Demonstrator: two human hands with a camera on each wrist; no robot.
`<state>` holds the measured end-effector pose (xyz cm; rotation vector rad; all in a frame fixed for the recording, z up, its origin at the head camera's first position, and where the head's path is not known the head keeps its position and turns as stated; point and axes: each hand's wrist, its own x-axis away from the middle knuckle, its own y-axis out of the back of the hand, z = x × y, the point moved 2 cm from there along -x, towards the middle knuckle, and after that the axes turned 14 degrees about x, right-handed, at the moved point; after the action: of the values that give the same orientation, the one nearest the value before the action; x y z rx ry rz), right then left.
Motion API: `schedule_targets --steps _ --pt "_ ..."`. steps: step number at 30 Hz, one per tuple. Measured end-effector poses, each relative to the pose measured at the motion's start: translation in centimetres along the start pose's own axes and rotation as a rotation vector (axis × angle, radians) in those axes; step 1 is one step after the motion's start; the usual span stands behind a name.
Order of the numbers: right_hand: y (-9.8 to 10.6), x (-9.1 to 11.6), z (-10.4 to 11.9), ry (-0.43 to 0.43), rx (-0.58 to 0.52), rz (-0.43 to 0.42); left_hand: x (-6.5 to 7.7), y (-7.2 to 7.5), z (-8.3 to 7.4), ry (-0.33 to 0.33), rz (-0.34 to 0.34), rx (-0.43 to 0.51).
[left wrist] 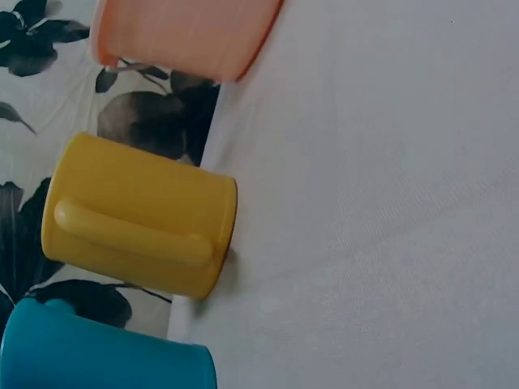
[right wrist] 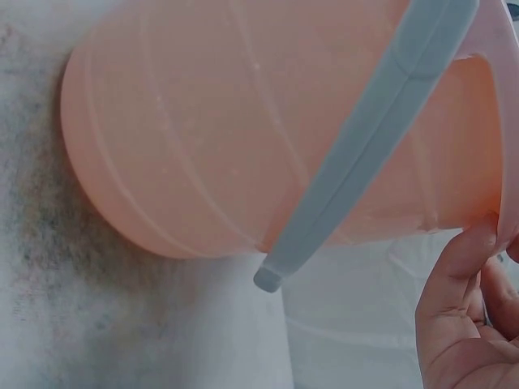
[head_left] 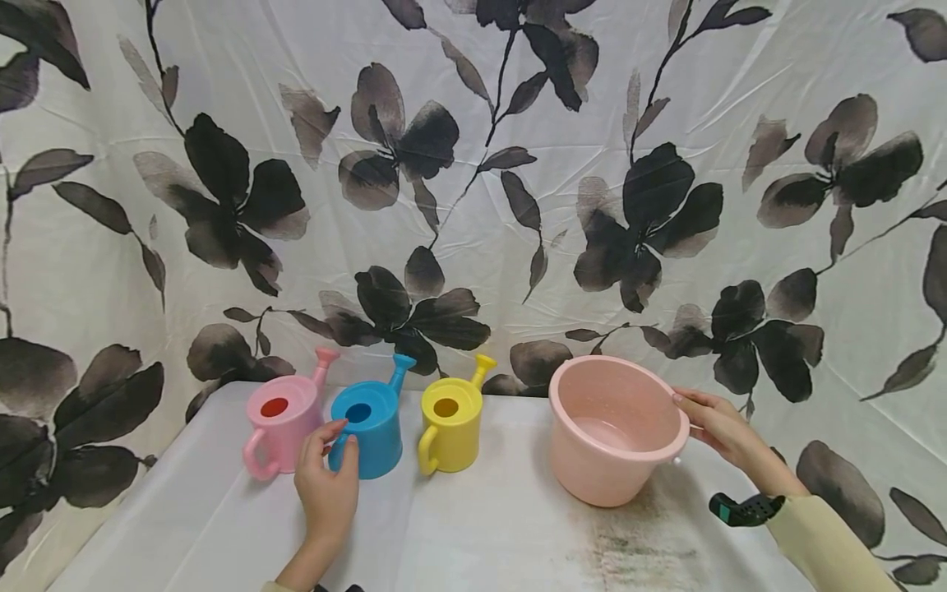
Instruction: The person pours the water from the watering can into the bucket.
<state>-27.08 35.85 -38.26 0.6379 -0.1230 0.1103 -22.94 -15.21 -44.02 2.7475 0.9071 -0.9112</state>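
Three toy watering cans stand upright in a row on the table: a pink watering can point(head_left: 284, 427), a blue watering can point(head_left: 377, 448) and a yellow watering can point(head_left: 459, 436). My left hand point(head_left: 325, 493) is at the blue can's handle, thumb and fingers on either side of it; the left wrist view does not show this hand. To the right stands a light pink bucket point(head_left: 602, 473), its inside bare. With thumb and fingers my right hand point(head_left: 721, 427) pinches its right rim. A grey bar-like handle point(right wrist: 357, 154) slants across the bucket's side in the right wrist view.
White cloth covers the table point(head_left: 473, 543). Dark smudges point(head_left: 636, 543) mark it in front of the bucket. Behind the far edge hangs a curtain point(head_left: 473, 205) with a dark flower print. A black band point(head_left: 747, 510) sits on the right wrist.
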Motion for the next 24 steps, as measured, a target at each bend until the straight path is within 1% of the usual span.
schedule_targets --steps 4,5,8,10,11,12,17,24 --pt "0.2 0.0 -0.4 0.015 -0.026 0.001 0.0 0.5 1.1 0.07 -0.007 -0.042" --pt "0.2 0.0 -0.5 0.028 -0.057 0.006 0.0 0.6 1.4 0.077 -0.007 -0.048" --pt "0.3 0.0 -0.7 0.035 -0.054 0.008 0.2 0.8 2.1 0.101 -0.003 -0.065" --pt "0.2 0.1 -0.5 0.027 -0.048 0.003 0.3 0.9 2.5 0.13 0.003 -0.068" --pt "0.2 0.1 -0.4 0.019 -0.043 0.0 0.4 1.0 2.6 0.145 0.008 -0.069" --pt "0.1 0.2 -0.3 0.002 -0.013 -0.006 0.4 1.0 2.8 0.162 0.013 -0.072" --pt "-0.1 0.2 0.0 -0.031 0.003 -0.013 0.6 1.1 3.1 0.237 0.029 -0.093" --pt "0.0 0.4 -0.1 -0.04 -0.008 -0.025 0.8 1.3 3.6 0.286 0.022 -0.114"
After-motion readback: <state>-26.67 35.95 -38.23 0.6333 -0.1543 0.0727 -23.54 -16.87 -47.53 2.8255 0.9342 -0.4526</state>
